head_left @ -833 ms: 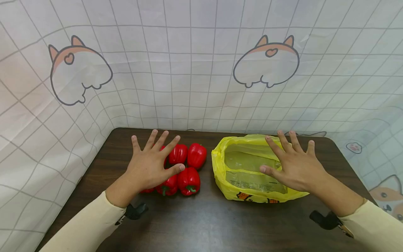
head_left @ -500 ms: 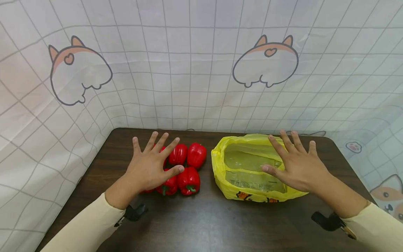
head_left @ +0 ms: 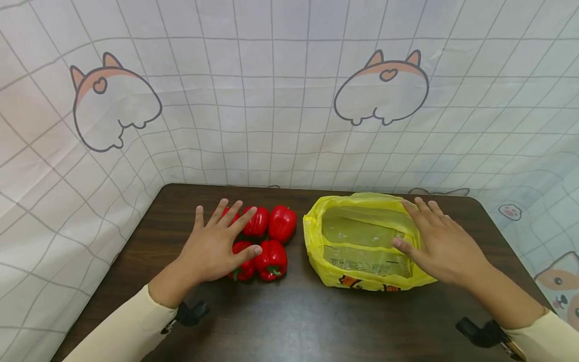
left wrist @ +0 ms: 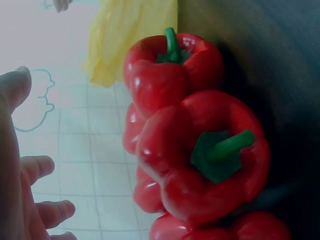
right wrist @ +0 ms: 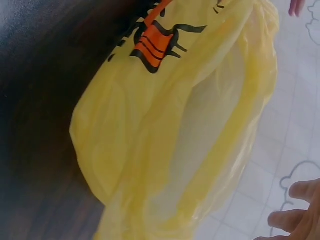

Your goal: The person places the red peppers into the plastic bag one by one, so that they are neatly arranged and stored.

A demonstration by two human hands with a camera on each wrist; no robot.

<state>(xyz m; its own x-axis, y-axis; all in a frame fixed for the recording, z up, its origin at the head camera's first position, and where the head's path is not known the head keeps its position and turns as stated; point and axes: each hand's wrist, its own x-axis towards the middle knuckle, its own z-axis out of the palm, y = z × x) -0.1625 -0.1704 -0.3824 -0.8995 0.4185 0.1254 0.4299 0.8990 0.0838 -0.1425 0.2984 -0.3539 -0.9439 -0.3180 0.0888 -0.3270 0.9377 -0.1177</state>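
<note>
Several red bell peppers (head_left: 272, 260) with green stems sit in a cluster on the left half of the table. My left hand (head_left: 211, 250) hovers over the cluster with fingers spread, hiding part of it. In the left wrist view, the bell peppers (left wrist: 205, 155) appear apart from the fingers. A yellow plastic bag (head_left: 334, 275) stands with its mouth wide at the right. My right hand (head_left: 445, 246) is held above the bag's right side, fingers extended and holding nothing. Orange and black print shows on the bag (right wrist: 120, 135) in the right wrist view.
Beneath everything is a dark wood-grain table (head_left: 289, 327). A white grid-patterned cloth (head_left: 271, 125) with cartoon animals hangs behind the table and along both sides. Dark wrist-mounted devices are visible below both forearms.
Both hands have come lower and a little closer to me. The right hand has also shifted right, its fingers drawn closer together. The peppers and bag stay put.
</note>
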